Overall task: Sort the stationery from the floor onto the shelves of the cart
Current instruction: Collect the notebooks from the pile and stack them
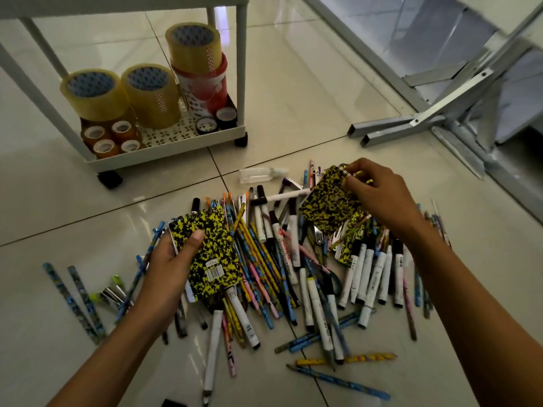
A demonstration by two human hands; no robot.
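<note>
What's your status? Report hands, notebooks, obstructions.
Left hand holds one notebook. Right hand lifts a second notebook by its spiral. Third notebook half-buried under markers.

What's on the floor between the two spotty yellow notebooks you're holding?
Head view: a heap of markers and pencils lies between the left notebook and right notebook.

Dim, floor tiles (293, 83) glaring (edges bowed).
</note>
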